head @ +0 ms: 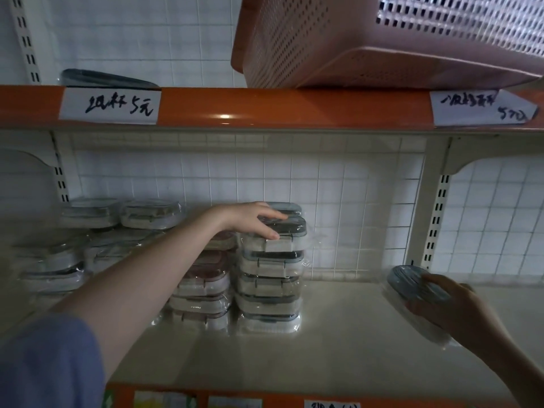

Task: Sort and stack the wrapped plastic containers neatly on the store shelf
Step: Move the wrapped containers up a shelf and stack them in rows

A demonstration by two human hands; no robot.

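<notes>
The left hand (253, 220) rests on the top box (273, 235) of the tall stack (269, 278), fingers spread and lightly bent over its dark lid, steadying more than gripping. That stack stands mid-shelf (338, 319), close to the back wall, with a shorter red-lidded stack (203, 287) touching its left side.

The right hand (450, 307) clasps a loose grey-lidded box (418, 293) near the shelf's right end, fingers curled over its lid.

Risks, as I judge them: the tall stack is slick with wrap, so a sideways push from the left hand could slide the top box off or lean the column. The held box is tipped on edge and could slip in its film.

Its long axis runs from back-left to front-right, lid facing up and left. The stacked boxes lie flat, long axes along the shelf.
</notes>
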